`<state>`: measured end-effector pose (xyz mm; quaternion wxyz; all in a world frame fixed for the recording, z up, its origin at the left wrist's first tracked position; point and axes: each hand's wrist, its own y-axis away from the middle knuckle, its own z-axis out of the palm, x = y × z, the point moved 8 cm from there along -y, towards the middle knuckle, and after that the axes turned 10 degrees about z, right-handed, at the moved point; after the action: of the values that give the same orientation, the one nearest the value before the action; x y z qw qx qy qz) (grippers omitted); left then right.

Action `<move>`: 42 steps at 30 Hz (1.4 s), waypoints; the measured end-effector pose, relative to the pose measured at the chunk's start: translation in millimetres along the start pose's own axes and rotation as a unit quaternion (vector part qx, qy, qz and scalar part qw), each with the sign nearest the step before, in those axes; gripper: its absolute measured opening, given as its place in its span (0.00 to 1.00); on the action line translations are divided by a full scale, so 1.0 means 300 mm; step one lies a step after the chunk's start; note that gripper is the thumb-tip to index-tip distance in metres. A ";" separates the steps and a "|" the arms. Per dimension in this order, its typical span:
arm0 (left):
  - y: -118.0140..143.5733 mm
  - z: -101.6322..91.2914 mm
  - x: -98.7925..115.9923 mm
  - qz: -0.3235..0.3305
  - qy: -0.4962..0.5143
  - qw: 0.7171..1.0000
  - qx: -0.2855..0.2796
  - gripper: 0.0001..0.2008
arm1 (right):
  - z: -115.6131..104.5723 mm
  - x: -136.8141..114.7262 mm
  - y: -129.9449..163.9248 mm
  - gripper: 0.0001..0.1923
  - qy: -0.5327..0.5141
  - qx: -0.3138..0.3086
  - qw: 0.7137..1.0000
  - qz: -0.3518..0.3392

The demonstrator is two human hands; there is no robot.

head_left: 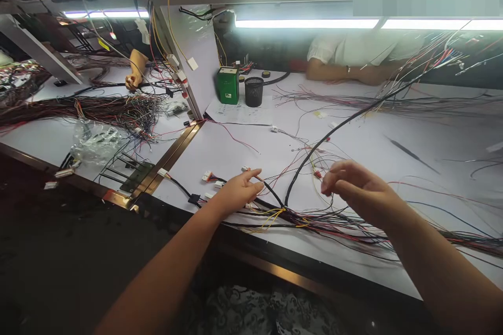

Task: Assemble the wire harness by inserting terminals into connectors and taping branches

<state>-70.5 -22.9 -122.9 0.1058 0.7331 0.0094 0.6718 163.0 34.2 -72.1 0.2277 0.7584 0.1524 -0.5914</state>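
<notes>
My left hand [236,194] lies over the short connector branches of a wire harness [288,213], index finger and thumb stretched out and apart. A black-sleeved branch [273,193] with a white plug [245,168] at its end passes by these fingertips. Other white connectors [207,175] lie just left of the hand. Over the loose thin wires, my right hand [356,184] is raised with its fingers curled and the fingertips pinched together. A small red connector [317,174] sits close to those fingertips; what they hold is too fine to make out.
A thick black cable [334,131] arches from the harness to the upper right. Behind stand a green box [228,85] and a black mesh cup [253,92]. Left, beyond a metal edge strip [168,159], lie a pegged fixture [135,177] and a wire bundle [78,110]. Co-workers' arms [137,65] show at the far side.
</notes>
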 end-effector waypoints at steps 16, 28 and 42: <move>0.057 -0.043 -0.018 0.004 0.233 0.970 0.075 0.11 | 0.077 -0.154 0.033 0.06 -0.057 0.004 0.998 -0.022; 0.187 -0.049 -0.052 -0.007 0.299 0.936 0.184 0.14 | 0.474 -0.176 0.062 0.06 0.251 0.053 0.950 -0.175; 0.228 0.022 -0.096 -0.044 0.458 0.858 0.227 0.09 | 0.440 -0.119 0.048 0.06 0.274 0.118 0.943 -0.150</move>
<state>-75.5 -95.1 -140.1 -0.0505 0.3452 0.2410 0.9057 51.8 -46.2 -61.1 -0.0052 0.8808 0.2502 -0.4020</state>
